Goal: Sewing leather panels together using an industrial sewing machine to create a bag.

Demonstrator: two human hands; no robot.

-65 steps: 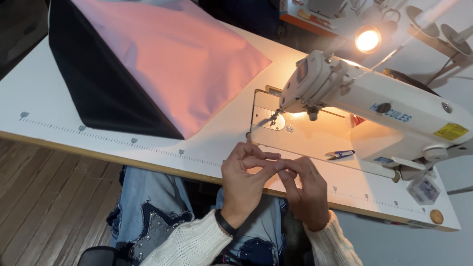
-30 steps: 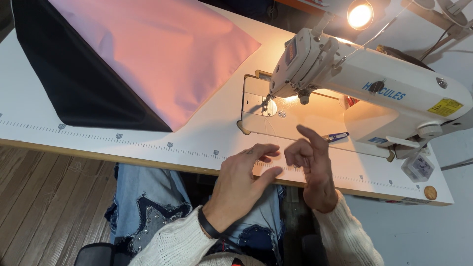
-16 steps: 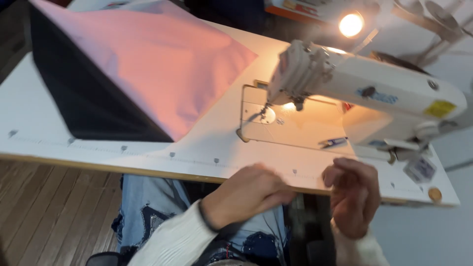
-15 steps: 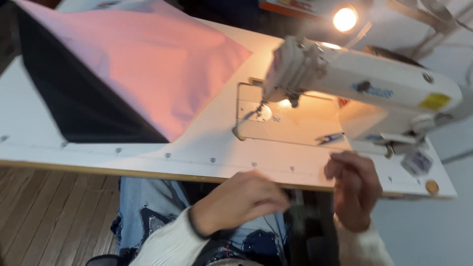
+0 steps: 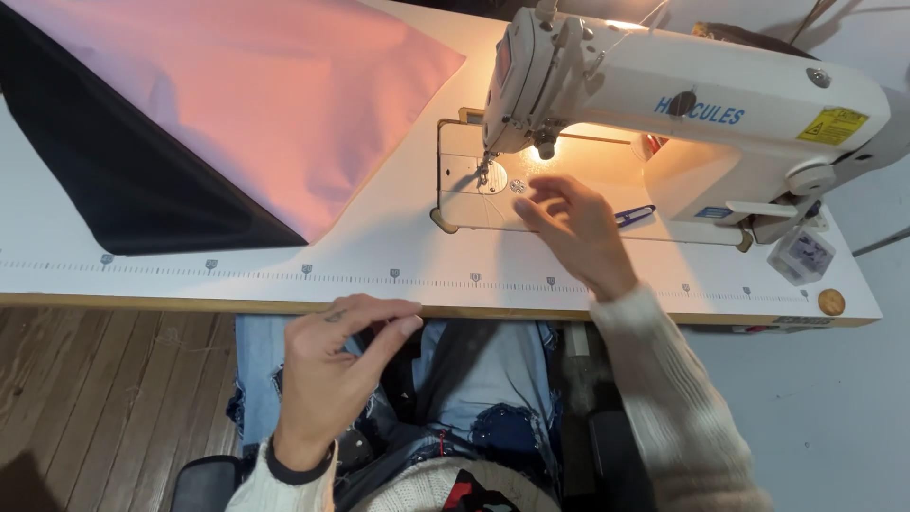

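Right hand, empty and fingers spread, now lies on the white sewing machine bed just beside the needle plate; half a second earlier it hung clenched off the table edge. Left hand, loosely open and empty, remains below that edge. Pink fabric lies unmoved.

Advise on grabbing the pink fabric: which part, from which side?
Take the pink fabric by its free pointed corner near the sewing machine, coming from the front edge of the white table. That corner lies flat and unobstructed; the left hand is empty.
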